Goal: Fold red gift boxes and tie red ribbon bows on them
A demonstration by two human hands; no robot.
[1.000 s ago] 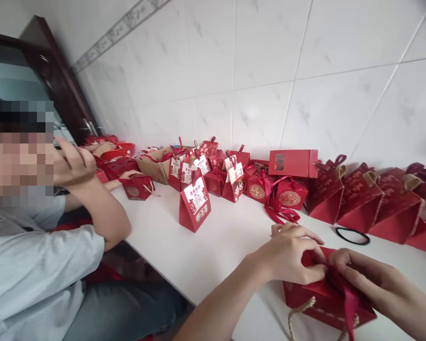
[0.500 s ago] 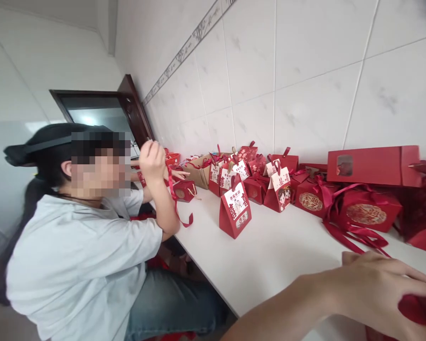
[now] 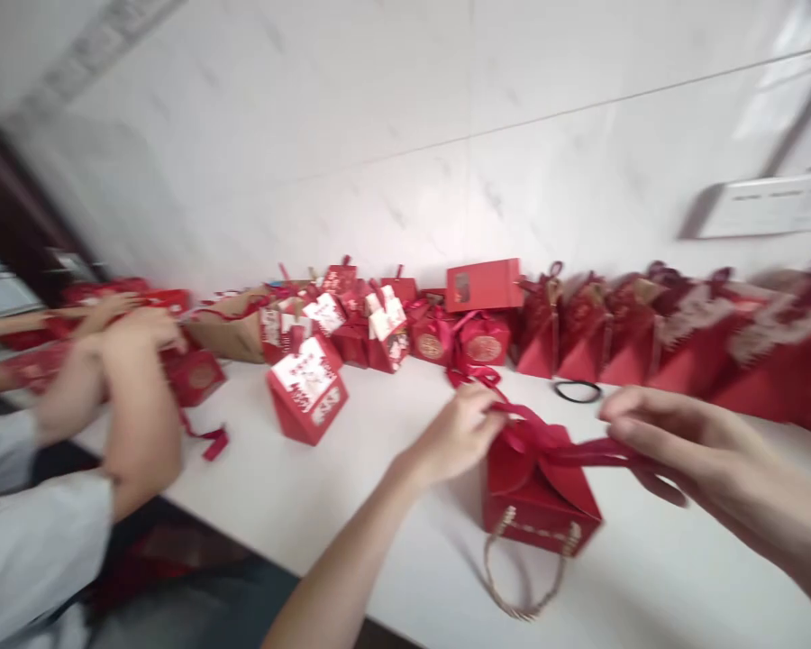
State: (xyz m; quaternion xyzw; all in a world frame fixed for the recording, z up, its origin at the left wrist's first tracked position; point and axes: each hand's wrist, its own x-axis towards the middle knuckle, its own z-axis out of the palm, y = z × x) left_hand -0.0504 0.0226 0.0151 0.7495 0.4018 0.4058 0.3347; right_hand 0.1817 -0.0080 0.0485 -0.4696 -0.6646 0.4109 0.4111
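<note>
A red gift box (image 3: 541, 514) stands on the table in front of me, its curved top flaps folded together and a twisted cord handle (image 3: 523, 613) drooping from its near side. Dark red ribbon (image 3: 527, 433) crosses its top in a loop or knot; blur hides which. My left hand (image 3: 463, 433) pinches the ribbon at the box's left. On the other side, my right hand (image 3: 689, 442) grips the ribbon between thumb and fingers, and a loose end hangs below it. The ribbon runs between both hands over the box.
Along the tiled wall stand several red gift boxes (image 3: 585, 333). One red and white box (image 3: 307, 392) sits apart, left of centre. A black ring-shaped band (image 3: 578, 391) lies beyond my box. At the left, a co-worker's arms (image 3: 139, 397) rest near another red box (image 3: 195, 377).
My view has swung right, from the co-worker to the box before me. Both my hands now show on the ribbon; earlier only one hand showed, at the lower right. The co-worker's raised hand has come down.
</note>
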